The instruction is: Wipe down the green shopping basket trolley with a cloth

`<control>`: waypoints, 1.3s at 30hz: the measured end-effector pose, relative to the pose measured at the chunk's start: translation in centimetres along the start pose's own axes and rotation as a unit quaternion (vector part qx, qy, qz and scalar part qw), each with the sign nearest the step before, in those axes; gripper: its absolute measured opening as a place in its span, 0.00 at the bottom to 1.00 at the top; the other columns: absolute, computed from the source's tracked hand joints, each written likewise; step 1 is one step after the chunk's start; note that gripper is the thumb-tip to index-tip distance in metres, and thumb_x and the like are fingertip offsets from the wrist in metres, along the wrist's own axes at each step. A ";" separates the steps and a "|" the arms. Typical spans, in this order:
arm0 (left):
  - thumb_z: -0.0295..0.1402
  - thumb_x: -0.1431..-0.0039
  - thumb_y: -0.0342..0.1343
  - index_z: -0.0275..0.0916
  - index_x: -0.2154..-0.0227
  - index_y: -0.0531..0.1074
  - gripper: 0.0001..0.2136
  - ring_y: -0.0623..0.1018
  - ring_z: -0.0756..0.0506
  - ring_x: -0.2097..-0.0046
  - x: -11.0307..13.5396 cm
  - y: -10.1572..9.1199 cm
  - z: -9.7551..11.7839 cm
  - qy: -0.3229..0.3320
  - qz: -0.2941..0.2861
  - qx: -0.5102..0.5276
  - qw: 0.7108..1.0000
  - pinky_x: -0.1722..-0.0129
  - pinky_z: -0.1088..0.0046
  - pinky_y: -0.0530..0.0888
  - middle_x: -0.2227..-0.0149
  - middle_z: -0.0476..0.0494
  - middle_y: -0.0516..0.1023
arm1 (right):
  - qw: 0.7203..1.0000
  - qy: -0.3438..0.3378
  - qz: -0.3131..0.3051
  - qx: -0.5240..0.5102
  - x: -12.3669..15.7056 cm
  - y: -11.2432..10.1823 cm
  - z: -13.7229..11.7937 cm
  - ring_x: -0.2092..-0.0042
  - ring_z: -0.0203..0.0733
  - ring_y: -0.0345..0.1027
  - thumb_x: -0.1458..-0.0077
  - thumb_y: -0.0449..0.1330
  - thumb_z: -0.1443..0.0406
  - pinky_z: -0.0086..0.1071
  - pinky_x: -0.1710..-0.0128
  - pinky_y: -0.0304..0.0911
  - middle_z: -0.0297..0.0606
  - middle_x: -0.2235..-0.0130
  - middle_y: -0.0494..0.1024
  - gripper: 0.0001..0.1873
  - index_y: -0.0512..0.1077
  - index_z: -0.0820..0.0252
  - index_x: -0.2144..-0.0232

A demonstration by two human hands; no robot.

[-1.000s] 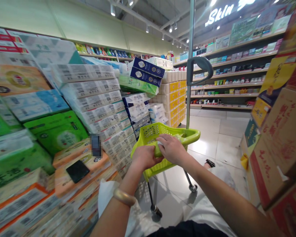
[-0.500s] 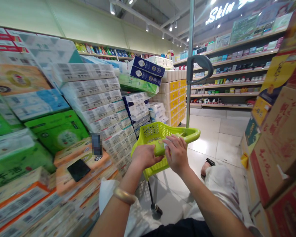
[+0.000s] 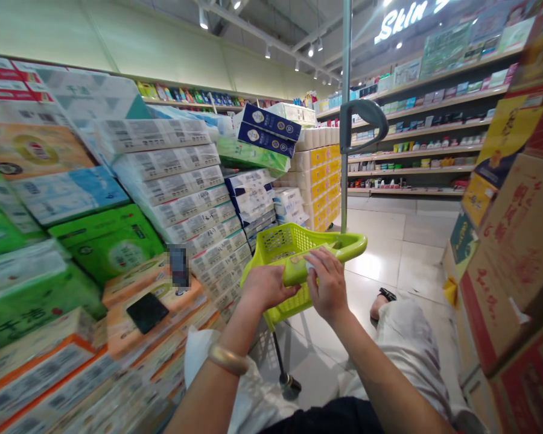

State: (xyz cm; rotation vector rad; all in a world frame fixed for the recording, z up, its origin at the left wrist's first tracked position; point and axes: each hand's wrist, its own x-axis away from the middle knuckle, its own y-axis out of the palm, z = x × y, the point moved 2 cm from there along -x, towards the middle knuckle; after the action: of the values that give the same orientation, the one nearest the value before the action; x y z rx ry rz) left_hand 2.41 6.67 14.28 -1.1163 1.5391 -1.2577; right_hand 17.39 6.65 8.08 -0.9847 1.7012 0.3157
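Note:
A lime-green plastic shopping cart (image 3: 355, 243) with pierced basket walls stands in front of me. My left hand (image 3: 263, 286) is closed round the left part of its near rim, the thumb pointing right along the underside. On the same thick handle bar, further right, rests my right hand (image 3: 328, 283), its fingers curled over the top. A bit of white, wipe-like material (image 3: 309, 264) shows between its fingers and the bar; most of it is covered by the hand. A metal pole (image 3: 345, 175) with a grey loop grip (image 3: 366, 123) rises behind the handle.
Stacked tissue packs (image 3: 194, 205) fill the left side, with a black flat object (image 3: 147, 313) on an orange pack. Cardboard boxes (image 3: 520, 241) are piled on the right. Stocked shelves (image 3: 416, 144) line the back. A caster wheel (image 3: 290, 384) stands on the tiled floor (image 3: 375, 265).
My right hand has slid slightly right along the handle, with the white material under its fingers. My left hand keeps its hold. The view has shifted a little.

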 end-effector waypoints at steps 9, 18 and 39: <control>0.56 0.47 0.49 0.39 0.64 0.76 0.25 0.79 0.37 0.60 0.3 -0.6 0.2 -0.012 -0.021 0.016 1.000 0.59 0.64 0.73 0.65 0.38 0.80 | 0.998 0.050 0.018 0.023 -0.3 -0.7 0.6 0.42 0.48 0.59 0.42 0.49 0.68 0.47 0.41 0.56 0.43 0.49 0.72 0.17 0.72 0.59 0.53; 0.56 0.46 0.48 0.38 0.64 0.75 0.25 0.79 0.37 0.62 0.8 -0.4 -0.6 0.010 -0.020 0.013 1.000 0.62 0.63 0.73 0.64 0.38 0.80 | 0.998 0.058 0.017 -0.002 -0.8 -1.4 1.6 0.47 0.47 0.63 0.43 0.49 0.70 0.46 0.43 0.58 0.43 0.52 0.74 0.17 0.74 0.59 0.56; 0.55 0.47 0.49 0.39 0.66 0.75 0.23 0.80 0.36 0.63 1.6 -0.4 -0.5 0.003 -0.004 -0.022 1.000 0.65 0.64 0.72 0.66 0.36 0.81 | 0.991 -0.004 -0.137 0.004 -2.2 0.0 -3.3 0.50 0.46 0.65 0.42 0.51 0.69 0.41 0.45 0.60 0.42 0.54 0.75 0.15 0.74 0.59 0.56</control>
State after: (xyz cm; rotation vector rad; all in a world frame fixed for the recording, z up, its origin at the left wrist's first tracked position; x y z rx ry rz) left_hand 1.60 5.16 14.60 -1.1494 1.5757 -1.2383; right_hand 15.30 5.53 11.27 -1.1925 1.5345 0.1325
